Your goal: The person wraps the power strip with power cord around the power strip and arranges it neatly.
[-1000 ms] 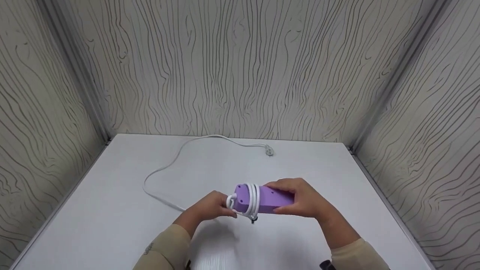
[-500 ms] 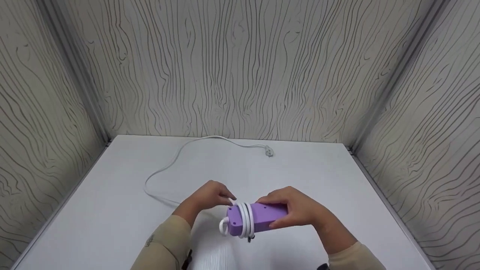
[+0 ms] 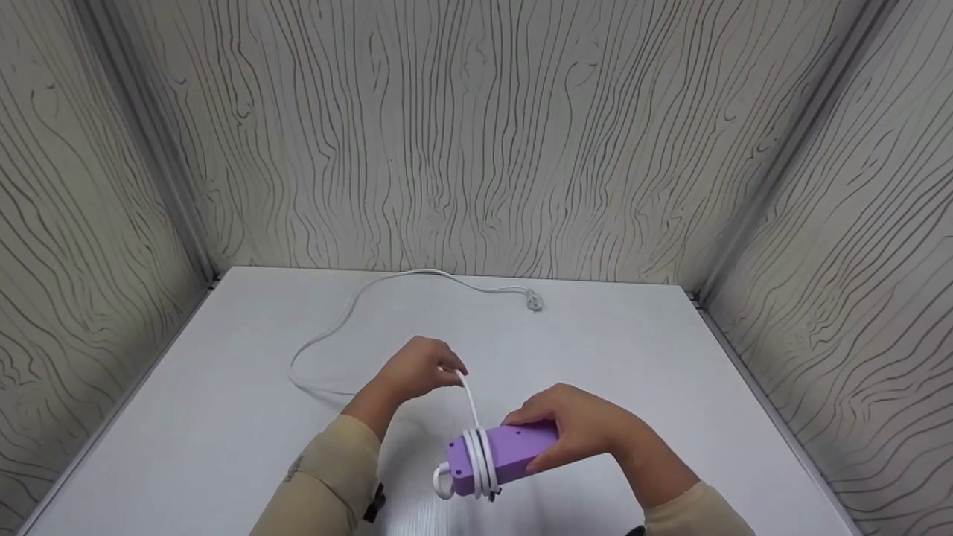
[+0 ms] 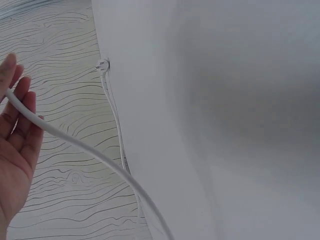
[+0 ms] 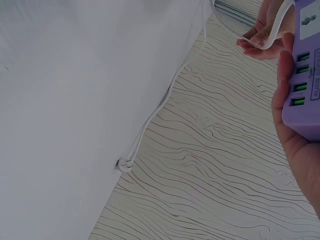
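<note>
While the right hand (image 3: 584, 424) grips a purple, box-shaped plastic power strip (image 3: 517, 450) above the table, fingers and thumb curled round its right end, a white round cord (image 3: 472, 402) loops several times about its left end. Printed lettering (image 5: 316, 75), too blurred to read, runs beside the strip's four green slots (image 5: 300, 87). Just beyond the strip, to its left, the left hand (image 3: 421, 366) pinches the cord against its thumb, fingers fairly straight. Smooth white tabletop (image 3: 633, 335) spreads to both sides of the strip. Well beyond it, a white pronged plug (image 3: 534, 300) lies near the tabletop's back edge, against which stands a pale wood-grain panel (image 3: 476, 134).
</note>
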